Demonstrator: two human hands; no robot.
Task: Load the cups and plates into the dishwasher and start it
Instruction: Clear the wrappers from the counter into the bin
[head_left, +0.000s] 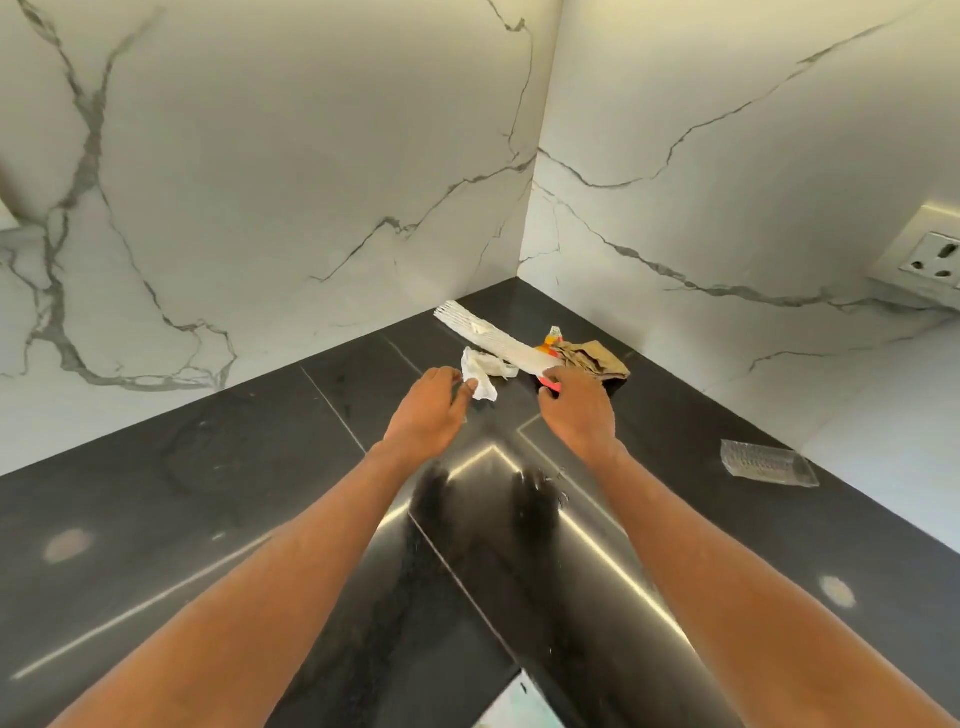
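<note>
1. A glossy black countertop runs into a corner between two white marble-veined walls (seen from above, both bare forearms reaching forward).
2. The left hand pinches a crumpled white tissue between thumb and fingertips, at the tissue's near edge.
3. The right hand curls its fingers around a small red-pink scrap.
4. The scrap lies at the near end of a long white ribbed wrapper, which stretches back toward the corner.
5. A creased brown paper bag sits just behind the right hand, touching the wrapper.
6. A clear ribbed tumbler lies on its side on the counter near the right wall, well apart from both hands.
7. A white wall socket is at the far right edge.
</note>
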